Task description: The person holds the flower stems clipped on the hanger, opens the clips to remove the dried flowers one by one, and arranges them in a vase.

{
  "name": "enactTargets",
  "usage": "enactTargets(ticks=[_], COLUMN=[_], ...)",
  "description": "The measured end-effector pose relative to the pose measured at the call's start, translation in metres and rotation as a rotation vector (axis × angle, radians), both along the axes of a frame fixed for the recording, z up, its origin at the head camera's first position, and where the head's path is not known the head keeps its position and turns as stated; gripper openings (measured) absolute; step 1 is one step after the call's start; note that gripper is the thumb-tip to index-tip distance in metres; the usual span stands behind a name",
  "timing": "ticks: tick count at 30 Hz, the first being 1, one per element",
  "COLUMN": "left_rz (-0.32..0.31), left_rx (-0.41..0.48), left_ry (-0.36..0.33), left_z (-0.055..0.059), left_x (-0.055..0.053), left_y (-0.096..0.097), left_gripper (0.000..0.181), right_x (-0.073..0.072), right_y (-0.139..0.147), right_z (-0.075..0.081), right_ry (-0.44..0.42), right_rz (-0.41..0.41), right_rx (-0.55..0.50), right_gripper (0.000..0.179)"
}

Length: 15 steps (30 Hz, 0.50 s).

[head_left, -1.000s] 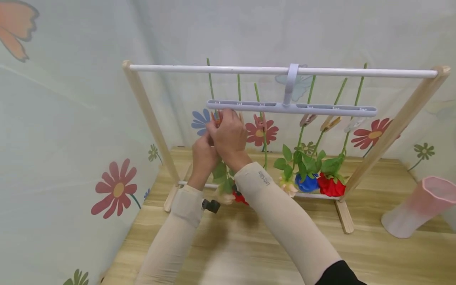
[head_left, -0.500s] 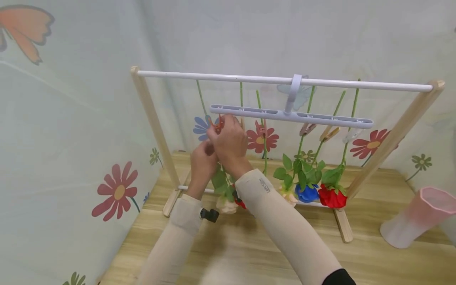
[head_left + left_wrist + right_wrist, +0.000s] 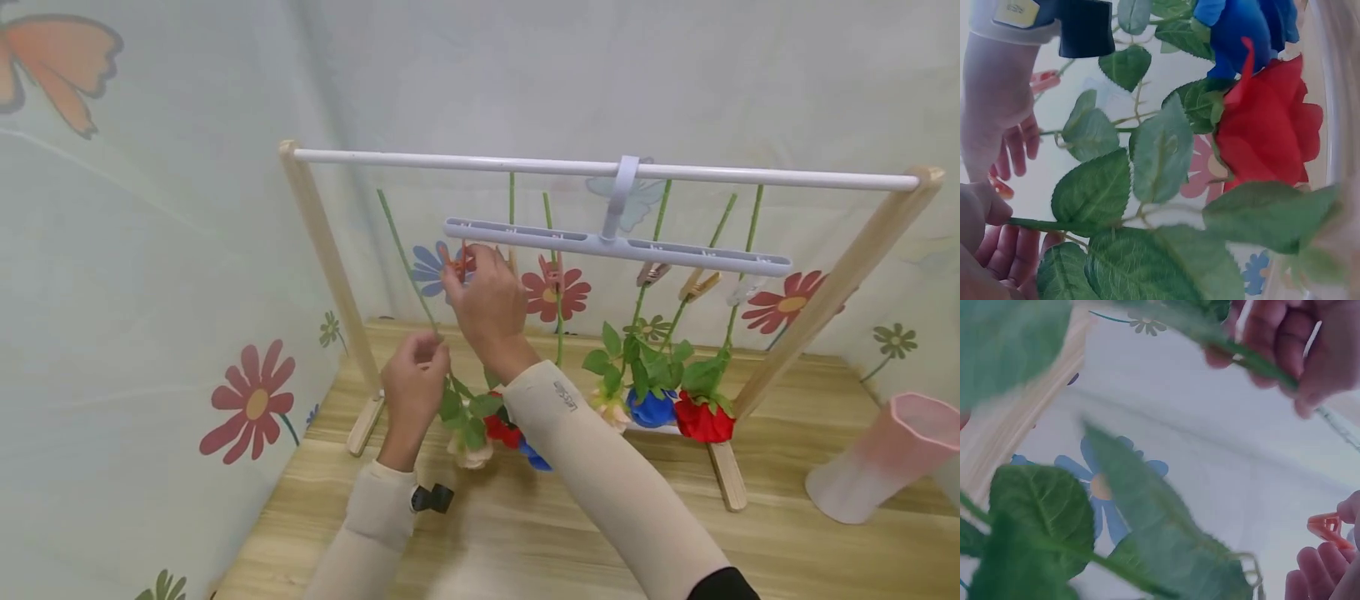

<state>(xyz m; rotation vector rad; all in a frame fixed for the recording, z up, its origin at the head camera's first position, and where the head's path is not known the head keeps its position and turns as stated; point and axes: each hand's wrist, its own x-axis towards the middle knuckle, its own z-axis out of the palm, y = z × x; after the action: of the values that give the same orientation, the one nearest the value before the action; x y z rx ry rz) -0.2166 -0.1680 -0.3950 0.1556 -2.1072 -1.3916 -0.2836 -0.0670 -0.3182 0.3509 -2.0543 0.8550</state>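
Observation:
My left hand (image 3: 416,379) pinches the green stem (image 3: 406,260) of a cream artificial rose (image 3: 471,450), which hangs bloom down. The stem leans left, its upper end apart from the orange clothespin (image 3: 1325,528). My right hand (image 3: 487,304) pinches that clothespin under the left end of the lavender clip hanger (image 3: 525,236). Beside the cream bloom hang a red rose (image 3: 1269,125) and a blue rose (image 3: 534,454), partly hidden by my right forearm. In the left wrist view, leaves (image 3: 1160,150) cover part of the stems.
The hanger hooks over the white rail (image 3: 450,161) of a wooden-ended rack (image 3: 318,242). On its right half hang another cream rose (image 3: 611,408), a blue rose (image 3: 651,407) and a red rose (image 3: 705,417). A pink-and-white vase (image 3: 877,458) stands at the table's right.
My left hand has moved down and left with the cream rose. Its stem has come away from the orange clothespin and tilts further left. My right hand stays at the clothespin.

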Motion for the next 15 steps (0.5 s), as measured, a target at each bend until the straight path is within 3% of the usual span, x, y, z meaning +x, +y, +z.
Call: enactTargets(ticks=[5,9,12,15], left_rz=[-0.003,0.001,-0.007,-0.011], left_rx=[-0.009,-0.091,-0.183,-0.314], left_ry=[0.100,0.186,0.269,0.336], left_z=[0.008,0.017,0.023,0.029], left_x=[0.013,0.021,0.024,0.025], left_y=[0.004,0.005,0.003,0.002], left_gripper=[0.016,0.015,0.015,0.015], right_x=[0.005,0.018,0.032,0.044], right_y=[0.010,0.022,0.032,0.042], right_z=[0.003,0.006,0.006,0.007], right_ry=[0.014,0.047,0.146,0.307], right_rz=[0.048,0.151,0.221,0.273], right_rx=[-0.025,-0.045,-0.041,-0.006], right_gripper=[0.024,0.021,0.017,0.011])
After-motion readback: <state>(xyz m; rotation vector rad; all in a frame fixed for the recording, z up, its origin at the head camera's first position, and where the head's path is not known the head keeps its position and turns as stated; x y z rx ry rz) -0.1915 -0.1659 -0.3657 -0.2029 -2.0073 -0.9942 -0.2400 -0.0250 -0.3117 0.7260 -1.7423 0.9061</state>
